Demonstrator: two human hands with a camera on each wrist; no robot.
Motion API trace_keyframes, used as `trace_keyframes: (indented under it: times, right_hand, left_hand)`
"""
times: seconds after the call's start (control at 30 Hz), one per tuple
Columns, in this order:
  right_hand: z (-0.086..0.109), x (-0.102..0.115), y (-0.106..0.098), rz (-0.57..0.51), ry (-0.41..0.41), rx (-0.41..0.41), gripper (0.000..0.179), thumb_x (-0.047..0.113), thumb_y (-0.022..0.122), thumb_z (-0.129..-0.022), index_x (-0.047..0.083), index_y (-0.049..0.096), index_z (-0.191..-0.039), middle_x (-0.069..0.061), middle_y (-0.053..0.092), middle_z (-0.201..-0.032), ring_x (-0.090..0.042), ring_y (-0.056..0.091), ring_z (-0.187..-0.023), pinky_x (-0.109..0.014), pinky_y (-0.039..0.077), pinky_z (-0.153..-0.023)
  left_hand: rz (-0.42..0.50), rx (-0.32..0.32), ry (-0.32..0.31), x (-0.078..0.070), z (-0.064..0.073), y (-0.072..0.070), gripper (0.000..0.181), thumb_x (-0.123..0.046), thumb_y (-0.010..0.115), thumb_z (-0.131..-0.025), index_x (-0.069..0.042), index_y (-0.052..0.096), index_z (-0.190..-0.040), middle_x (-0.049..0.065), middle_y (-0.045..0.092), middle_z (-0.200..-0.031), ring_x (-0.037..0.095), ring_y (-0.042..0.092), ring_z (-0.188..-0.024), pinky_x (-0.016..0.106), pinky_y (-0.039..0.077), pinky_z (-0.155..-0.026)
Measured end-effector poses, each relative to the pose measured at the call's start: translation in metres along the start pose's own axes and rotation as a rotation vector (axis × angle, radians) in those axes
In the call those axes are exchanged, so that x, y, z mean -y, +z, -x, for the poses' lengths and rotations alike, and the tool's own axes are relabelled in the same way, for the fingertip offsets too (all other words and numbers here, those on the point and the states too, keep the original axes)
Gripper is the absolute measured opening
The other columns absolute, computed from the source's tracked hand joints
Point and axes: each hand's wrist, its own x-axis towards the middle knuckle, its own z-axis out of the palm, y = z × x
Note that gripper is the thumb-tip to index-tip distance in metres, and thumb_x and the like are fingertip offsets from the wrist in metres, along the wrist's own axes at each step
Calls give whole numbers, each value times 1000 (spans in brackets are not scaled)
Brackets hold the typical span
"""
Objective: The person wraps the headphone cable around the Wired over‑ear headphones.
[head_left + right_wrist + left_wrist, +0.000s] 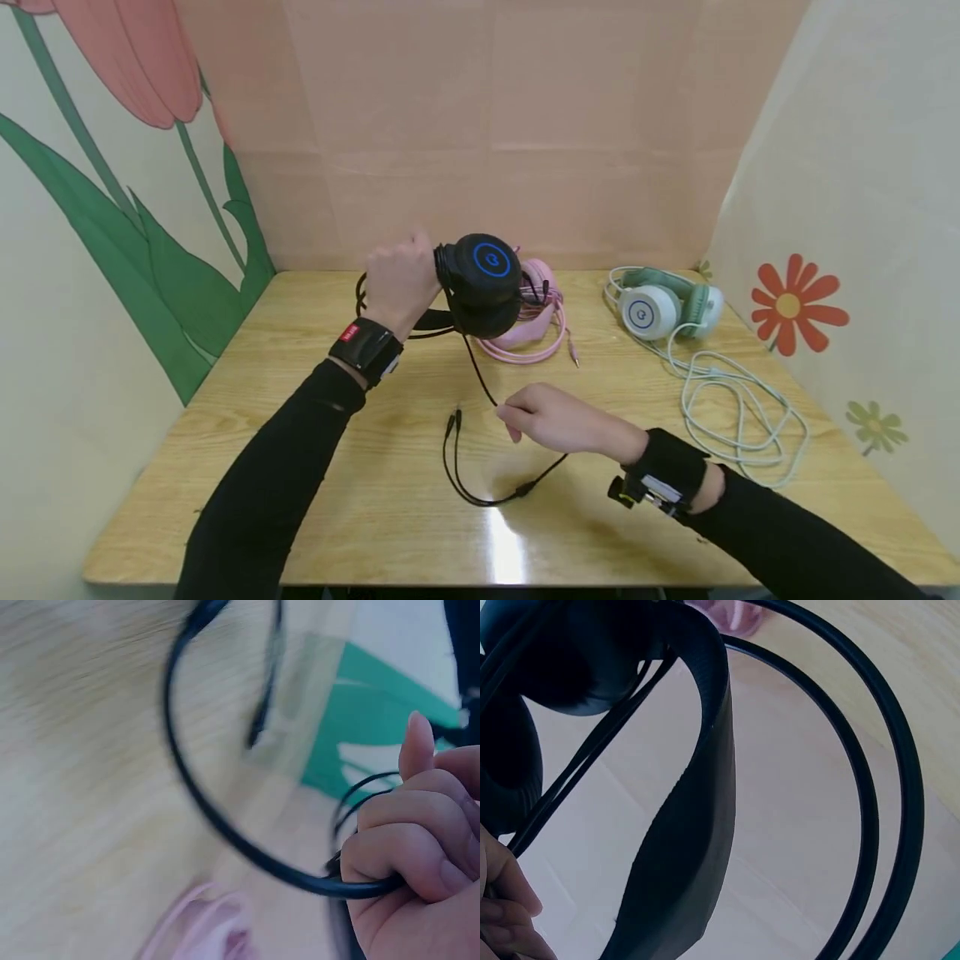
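Observation:
Black headphones (489,287) are held above the table by my left hand (401,279), which grips them with loops of their black cable (913,787). The curved headband (679,832) shows up close in the left wrist view. Closer to me, my right hand (558,417) grips the same cable, with the stretch between the hands nearly straight. In the right wrist view, curled fingers (409,851) wrap the cable (225,829). Its free part lies on the table, splitting at a small joint (525,489) into two plug ends (454,421).
Pink headphones (536,321) with a coiled pink cable lie behind the black ones, partly hidden. White and green headphones (651,312) rest at the back right, their pale cable (738,417) looped loosely toward the right forearm. Walls stand behind and on both sides of the wooden table (360,517).

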Motion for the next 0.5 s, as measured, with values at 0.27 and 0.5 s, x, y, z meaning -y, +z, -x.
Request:
trace_keyframes:
  times: [0.27, 0.5]
  right_hand:
    - [-10, 30, -23, -108, -79, -4, 39, 31, 42, -101, 16, 62, -71, 8, 38, -56, -6, 29, -48, -25, 27, -48]
    - [-15, 38, -56, -378, -23, -23, 39, 31, 46, -100, 3, 65, -81, 3, 31, -48, -10, 26, -40, -24, 22, -41]
  left_hand:
    - [-33, -13, 97, -19, 4, 2, 25, -17, 53, -89, -9, 47, -67, -3, 34, -50, 12, 35, -40, 28, 26, -39]
    - [-45, -27, 189, -32, 8, -1, 19, -11, 51, -87, -9, 48, -68, -2, 40, -51, 12, 39, -42, 27, 31, -40]
